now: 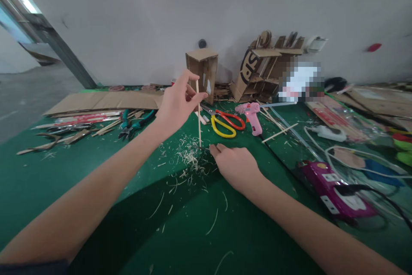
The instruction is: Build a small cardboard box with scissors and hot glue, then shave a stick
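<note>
Left hand point(177, 105) pinched a thin, straight, pale wooden stick point(200, 131) between thumb and fingertips, roughly upright, mid-scene. Right hand point(236, 165), fingers curled, gripped a small, dark, thin tool point(205, 149), mostly hidden, by the stick's lower end; couldn't tell if they touched. Stick's lower end stood over a loose heap of curly, pale wood shavings point(190, 157); longer curved slivers were scattered nearer on the smooth green table point(38, 180).

Just beyond the right hand: metal scissors with looped yellow and orange handles point(213, 121); right of them, a glossy pink plastic glue gun point(254, 116). Near right: a shiny purple-and-white power strip point(337, 195). Left: teal-handled metal pliers point(125, 128), with a flat brown cardboard sheet point(106, 101) beyond. Far side: an upright, open-fronted brown cardboard box point(210, 67).
</note>
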Motion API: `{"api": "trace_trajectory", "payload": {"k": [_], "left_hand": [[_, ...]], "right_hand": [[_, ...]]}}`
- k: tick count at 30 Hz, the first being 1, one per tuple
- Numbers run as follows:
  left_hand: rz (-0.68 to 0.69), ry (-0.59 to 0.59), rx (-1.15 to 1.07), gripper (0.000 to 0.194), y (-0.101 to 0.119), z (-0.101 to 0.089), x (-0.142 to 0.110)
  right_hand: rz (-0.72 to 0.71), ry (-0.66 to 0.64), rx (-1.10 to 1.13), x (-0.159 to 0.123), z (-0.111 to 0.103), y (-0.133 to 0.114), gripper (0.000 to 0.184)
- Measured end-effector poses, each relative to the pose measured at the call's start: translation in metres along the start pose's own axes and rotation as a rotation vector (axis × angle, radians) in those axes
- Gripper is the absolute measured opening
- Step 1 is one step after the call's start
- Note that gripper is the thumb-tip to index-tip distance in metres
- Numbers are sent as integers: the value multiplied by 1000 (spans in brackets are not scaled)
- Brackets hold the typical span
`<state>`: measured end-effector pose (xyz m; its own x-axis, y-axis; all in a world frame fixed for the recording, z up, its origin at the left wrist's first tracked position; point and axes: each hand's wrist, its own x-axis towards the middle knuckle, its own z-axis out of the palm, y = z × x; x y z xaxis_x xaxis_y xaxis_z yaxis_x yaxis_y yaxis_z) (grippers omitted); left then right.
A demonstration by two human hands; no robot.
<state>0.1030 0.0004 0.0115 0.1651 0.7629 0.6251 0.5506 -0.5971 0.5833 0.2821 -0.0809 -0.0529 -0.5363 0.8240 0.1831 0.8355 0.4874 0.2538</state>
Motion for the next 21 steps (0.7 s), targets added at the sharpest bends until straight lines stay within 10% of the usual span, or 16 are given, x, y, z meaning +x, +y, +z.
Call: {"api": "trace_trajectory", "payload": {"k": [6, 21], "left_hand": [[-2, 6, 9, 36, 4, 0, -2], [-6, 11, 10, 34, 4, -1, -1]], "right_hand": [[100, 166, -26, 4, -1, 7, 44], [31, -45, 50, -2, -1, 3, 32]]}}
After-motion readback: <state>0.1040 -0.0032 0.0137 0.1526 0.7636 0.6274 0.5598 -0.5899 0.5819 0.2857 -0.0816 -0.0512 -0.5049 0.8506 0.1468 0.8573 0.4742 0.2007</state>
